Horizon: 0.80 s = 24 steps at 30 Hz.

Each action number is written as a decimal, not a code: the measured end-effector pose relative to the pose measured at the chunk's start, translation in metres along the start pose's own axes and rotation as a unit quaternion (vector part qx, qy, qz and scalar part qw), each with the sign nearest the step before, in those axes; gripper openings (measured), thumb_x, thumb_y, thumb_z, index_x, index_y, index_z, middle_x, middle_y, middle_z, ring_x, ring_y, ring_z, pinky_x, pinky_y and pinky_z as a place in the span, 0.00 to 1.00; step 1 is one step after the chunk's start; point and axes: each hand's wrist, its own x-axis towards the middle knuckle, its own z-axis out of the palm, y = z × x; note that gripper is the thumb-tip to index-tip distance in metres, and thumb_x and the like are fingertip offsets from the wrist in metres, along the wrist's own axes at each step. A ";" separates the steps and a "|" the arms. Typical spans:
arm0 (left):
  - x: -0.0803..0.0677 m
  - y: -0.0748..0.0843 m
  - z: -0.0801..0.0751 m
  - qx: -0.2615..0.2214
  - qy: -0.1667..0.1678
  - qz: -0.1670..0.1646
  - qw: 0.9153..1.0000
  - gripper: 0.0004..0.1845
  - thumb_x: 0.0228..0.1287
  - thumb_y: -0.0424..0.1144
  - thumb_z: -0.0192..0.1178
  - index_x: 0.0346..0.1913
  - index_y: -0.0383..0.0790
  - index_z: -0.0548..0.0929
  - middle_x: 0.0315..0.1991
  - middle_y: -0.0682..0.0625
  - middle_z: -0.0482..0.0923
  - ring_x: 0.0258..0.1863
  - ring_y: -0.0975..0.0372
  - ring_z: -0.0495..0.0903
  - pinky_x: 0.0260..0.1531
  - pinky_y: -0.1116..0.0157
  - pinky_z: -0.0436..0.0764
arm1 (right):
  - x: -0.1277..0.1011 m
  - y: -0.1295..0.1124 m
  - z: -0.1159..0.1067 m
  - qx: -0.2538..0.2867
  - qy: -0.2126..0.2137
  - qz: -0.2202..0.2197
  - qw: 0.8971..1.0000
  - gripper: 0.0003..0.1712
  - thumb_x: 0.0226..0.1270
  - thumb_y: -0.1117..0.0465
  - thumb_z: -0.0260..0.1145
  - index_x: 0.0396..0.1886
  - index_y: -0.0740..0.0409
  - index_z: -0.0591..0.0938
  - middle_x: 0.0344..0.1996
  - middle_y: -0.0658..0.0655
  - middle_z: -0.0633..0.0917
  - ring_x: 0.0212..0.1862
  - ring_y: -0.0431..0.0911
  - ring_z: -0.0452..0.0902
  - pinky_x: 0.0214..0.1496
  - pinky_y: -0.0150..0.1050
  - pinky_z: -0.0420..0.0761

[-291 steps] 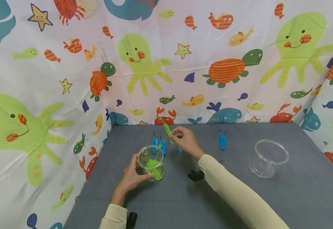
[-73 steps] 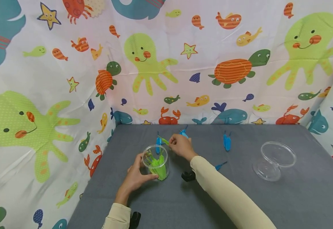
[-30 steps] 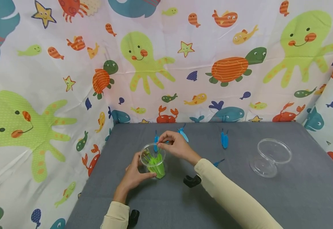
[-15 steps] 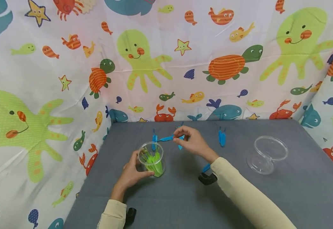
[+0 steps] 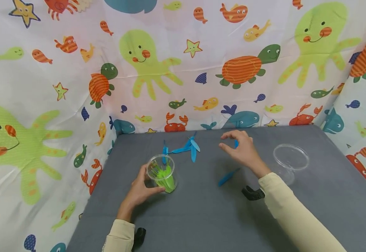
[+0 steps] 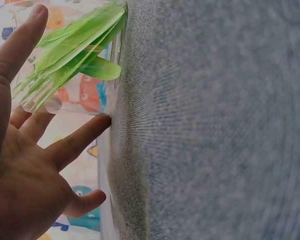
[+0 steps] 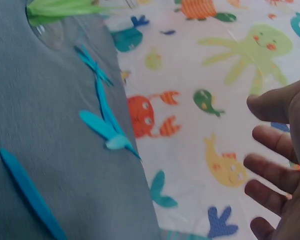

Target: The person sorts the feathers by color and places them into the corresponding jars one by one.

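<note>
My left hand [image 5: 138,190] holds a clear plastic cup [image 5: 174,170] that stands on the grey cloth, thumb on one side and fingers on the other. Inside it several green feathers [image 5: 167,182] lean with their quills up. The left wrist view shows the green feathers [image 6: 82,42] through the cup wall. My right hand [image 5: 244,150] hovers over the cloth, fingers loosely bent and apart, with nothing between them. Beneath it lies a single blue feather [image 5: 227,177]; another blue feather [image 5: 236,143] is partly hidden behind the fingers.
Several blue feathers [image 5: 184,148] overlap near the back edge, and one blue feather [image 5: 165,150] lies behind the cup. A second clear cup [image 5: 291,168] stands at right, partly covered by the right forearm. A sea-animal curtain [image 5: 201,63] borders the grey table cloth [image 5: 195,217].
The right hand put a last-held green feather into the cup, let go, and moved right, away from it. The green feathers near the blue ones are now in the cup. The left hand keeps its hold.
</note>
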 end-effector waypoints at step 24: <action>0.006 -0.004 -0.006 -0.002 -0.010 -0.005 1.000 0.62 0.41 0.54 0.84 0.77 0.65 0.55 0.74 0.53 0.66 0.68 0.48 0.72 0.68 0.32 0.62 | -0.067 0.068 -0.084 -0.130 0.163 0.105 0.972 0.39 0.61 0.52 0.73 0.68 0.66 0.73 0.72 0.72 0.69 0.71 0.70 0.56 0.64 0.74 0.48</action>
